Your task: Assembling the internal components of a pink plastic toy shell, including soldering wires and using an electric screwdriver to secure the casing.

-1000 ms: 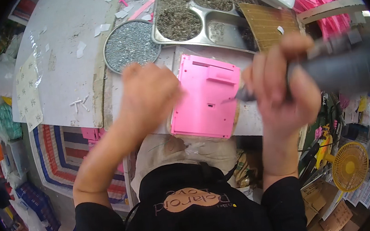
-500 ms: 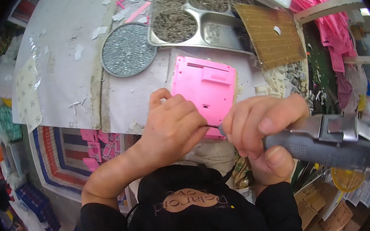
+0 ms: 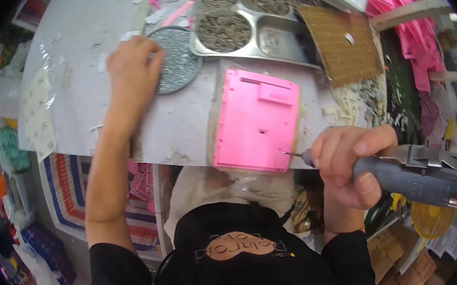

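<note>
Pink plastic plate [image 3: 257, 120] lies flat on the table's [image 3: 78, 41] near edge, the right hand [image 3: 348, 166] grips a grey screwdriver [image 3: 410, 171] beside it, and the left hand [image 3: 131, 69], fingers bent, dips into the far round dish of screws [image 3: 178, 64].

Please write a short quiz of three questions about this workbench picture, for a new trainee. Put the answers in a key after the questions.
1. True or false: the left hand rests on the pink plastic panel.
2. Which thing does the right hand grip? A) the grey electric screwdriver B) the round dish of small screws C) the brown perforated board
3. Fill in: the screwdriver's bit points at the panel's lower ____ corner.

Key
1. False: the left hand is at the round dish of small screws, apart from the panel.
2. A
3. right
</note>
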`<act>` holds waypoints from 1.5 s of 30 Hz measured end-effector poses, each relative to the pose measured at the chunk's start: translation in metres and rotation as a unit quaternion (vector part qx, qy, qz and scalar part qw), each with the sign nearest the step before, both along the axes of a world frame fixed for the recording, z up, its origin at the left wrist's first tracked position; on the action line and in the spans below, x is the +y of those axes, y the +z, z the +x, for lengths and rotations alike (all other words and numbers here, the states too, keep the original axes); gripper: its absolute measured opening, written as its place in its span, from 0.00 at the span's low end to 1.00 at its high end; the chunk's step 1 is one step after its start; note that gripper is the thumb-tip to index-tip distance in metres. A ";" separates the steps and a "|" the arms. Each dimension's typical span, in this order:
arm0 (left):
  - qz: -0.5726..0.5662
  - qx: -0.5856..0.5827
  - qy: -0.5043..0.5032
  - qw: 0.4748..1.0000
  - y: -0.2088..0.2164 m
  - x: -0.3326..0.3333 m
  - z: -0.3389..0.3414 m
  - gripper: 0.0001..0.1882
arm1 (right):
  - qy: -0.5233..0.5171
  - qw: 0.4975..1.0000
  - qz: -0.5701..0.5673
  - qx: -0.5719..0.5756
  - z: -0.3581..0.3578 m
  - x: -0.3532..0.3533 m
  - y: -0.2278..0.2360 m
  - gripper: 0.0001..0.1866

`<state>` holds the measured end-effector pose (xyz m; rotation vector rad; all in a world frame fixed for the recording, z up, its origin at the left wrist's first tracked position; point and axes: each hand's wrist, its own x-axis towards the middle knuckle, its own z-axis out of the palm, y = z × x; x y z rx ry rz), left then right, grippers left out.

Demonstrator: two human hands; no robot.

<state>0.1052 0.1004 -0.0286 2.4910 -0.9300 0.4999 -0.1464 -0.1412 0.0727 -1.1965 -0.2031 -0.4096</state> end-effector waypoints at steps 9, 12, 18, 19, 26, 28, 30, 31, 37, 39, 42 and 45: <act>-0.110 0.154 -0.345 0.919 0.040 -0.043 -0.108 0.09 | 0.007 1.000 -0.020 -0.002 -0.042 -0.002 -0.026 0.17; -0.100 0.132 -0.368 0.915 0.029 -0.049 -0.130 0.11 | -0.017 0.999 -0.041 -0.002 -0.038 0.006 -0.032 0.14; -0.112 0.146 -0.347 0.919 0.011 -0.047 -0.137 0.11 | 0.000 0.985 -0.170 -0.033 -0.026 0.014 -0.034 0.10; -0.107 0.146 -0.345 0.921 0.011 -0.046 -0.137 0.10 | 0.000 0.987 -0.154 -0.042 -0.026 0.015 -0.038 0.10; -0.115 0.161 -0.349 0.916 0.013 -0.048 -0.139 0.07 | 0.018 0.996 -0.061 -0.057 -0.003 -0.003 -0.021 0.07; -0.118 0.159 -0.353 0.914 0.012 -0.049 -0.136 0.07 | 0.010 0.991 -0.120 -0.064 0.011 0.001 -0.036 0.07; -0.124 0.167 -0.343 0.916 0.010 -0.047 -0.137 0.07 | 0.018 0.981 -0.186 -0.047 0.012 0.009 -0.034 0.13; -0.126 0.171 -0.337 0.917 0.009 -0.045 -0.138 0.07 | 0.029 0.980 -0.189 -0.050 0.014 0.009 -0.037 0.13; -0.124 0.177 -0.353 0.910 0.010 -0.046 -0.135 0.07 | 0.078 0.991 -0.081 -0.068 0.031 -0.020 -0.019 0.08; -0.126 0.174 -0.348 0.912 0.011 -0.048 -0.136 0.08 | 0.041 0.993 -0.104 -0.042 0.037 -0.021 -0.022 0.08; -0.139 0.177 -0.345 0.911 0.009 -0.048 -0.136 0.10 | 0.020 0.978 -0.199 -0.053 0.045 -0.025 -0.033 0.10; -0.148 0.177 -0.339 0.912 0.005 -0.048 -0.138 0.12 | -0.002 0.977 -0.209 -0.032 0.044 -0.017 -0.039 0.14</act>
